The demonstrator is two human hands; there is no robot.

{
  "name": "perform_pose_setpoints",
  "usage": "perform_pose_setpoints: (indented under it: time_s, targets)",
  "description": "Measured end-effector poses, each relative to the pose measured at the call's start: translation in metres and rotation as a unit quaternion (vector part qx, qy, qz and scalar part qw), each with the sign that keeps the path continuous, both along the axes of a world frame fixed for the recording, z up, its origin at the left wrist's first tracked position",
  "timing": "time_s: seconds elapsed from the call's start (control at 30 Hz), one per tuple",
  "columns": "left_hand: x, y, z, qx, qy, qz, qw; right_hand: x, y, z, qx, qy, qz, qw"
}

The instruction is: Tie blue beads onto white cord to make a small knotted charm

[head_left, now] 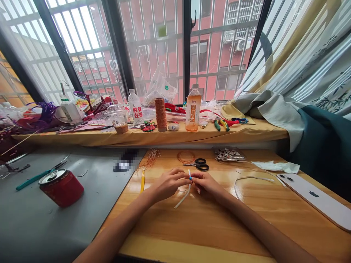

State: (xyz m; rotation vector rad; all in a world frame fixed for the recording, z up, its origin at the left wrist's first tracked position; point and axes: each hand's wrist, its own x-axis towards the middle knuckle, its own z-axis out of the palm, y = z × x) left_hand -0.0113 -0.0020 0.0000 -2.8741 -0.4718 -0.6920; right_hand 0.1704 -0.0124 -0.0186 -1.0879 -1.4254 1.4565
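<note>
Over the middle of the wooden table, my left hand (168,183) and my right hand (207,183) meet at a white cord (183,199). The fingertips of both hands are closed on it around a small bright blue bit (190,178), whose kind I cannot make out. One end of the cord pokes up above the fingers, and the other hangs toward the tabletop. Just beyond my hands lie black-handled scissors (202,167) and a coil of copper-coloured thread (186,157). Yellow tweezers (143,180) rest to the left of my left hand.
Another white cord (237,182) curves on the right, near a white phone (315,199) and a tissue (276,167). A clear box of small parts (229,154) stands behind. Leftward are a red can (61,188) and teal-handled pliers (35,179). Bottles and a thread spool (160,115) crowd the sill.
</note>
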Motion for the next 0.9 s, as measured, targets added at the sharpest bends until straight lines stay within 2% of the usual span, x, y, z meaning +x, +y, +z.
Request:
perform_pose_setpoints:
  time_s: [0.13, 0.33, 0.47, 0.6, 0.7, 0.8, 0.9]
  targets:
    - [-0.002, -0.001, 0.002, 0.077, 0.089, -0.006, 0.993, 0.002, 0.001, -0.002, -0.002, -0.021, 0.035, 0.999]
    - [-0.002, -0.004, 0.000, 0.177, 0.138, -0.025, 0.974, 0.000, -0.001, 0.003, -0.002, -0.034, 0.059, 0.998]
    - [-0.002, -0.003, -0.005, 0.177, 0.129, -0.032, 0.975, -0.002, -0.002, 0.003, -0.009, -0.025, 0.028, 0.999]
    - [0.001, -0.001, -0.009, 0.075, 0.060, -0.035, 0.995, -0.005, -0.004, 0.002, 0.003, -0.025, -0.001, 1.000]
    - [0.006, -0.001, -0.012, -0.066, -0.056, 0.016, 0.996, -0.008, -0.006, 0.002, 0.030, -0.036, -0.042, 0.998]
    - [0.012, 0.000, -0.013, -0.231, -0.158, 0.060, 0.958, -0.010, -0.010, 0.002, 0.055, -0.053, -0.080, 0.994]
    - [0.016, 0.001, -0.012, -0.359, -0.204, 0.066, 0.908, -0.010, -0.014, 0.003, 0.091, -0.068, -0.094, 0.989]
